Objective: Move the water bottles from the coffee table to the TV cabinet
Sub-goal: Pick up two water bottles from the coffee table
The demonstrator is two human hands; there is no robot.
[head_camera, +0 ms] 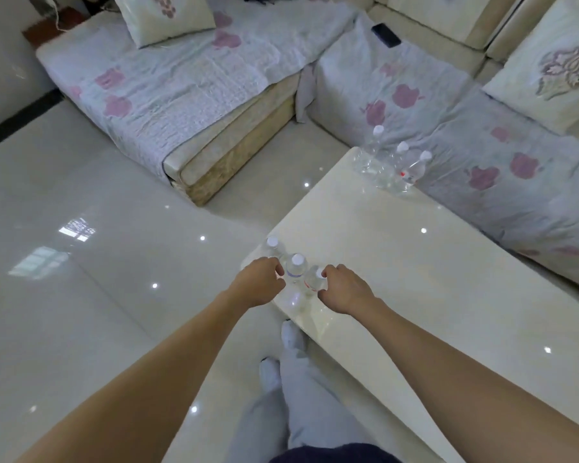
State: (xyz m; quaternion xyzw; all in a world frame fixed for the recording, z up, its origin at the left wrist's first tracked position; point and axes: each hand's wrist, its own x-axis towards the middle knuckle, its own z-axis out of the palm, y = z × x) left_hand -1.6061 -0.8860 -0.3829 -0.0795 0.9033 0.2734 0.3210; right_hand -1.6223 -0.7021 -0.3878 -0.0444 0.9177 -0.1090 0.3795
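Three clear water bottles with white caps stand at the near corner of the cream coffee table. My left hand is curled over the body of the left bottle, with its fingertips touching the middle bottle. My right hand has its fingers closed on the neck of the right bottle. All three bottles are upright on the table. Three more clear bottles are clustered at the far corner. The TV cabinet is not in view.
An L-shaped cream sofa with a flowered cover runs along the far and right sides of the table. A dark phone lies on it. Glossy tile floor spreads to the left. My legs stand at the table's near edge.
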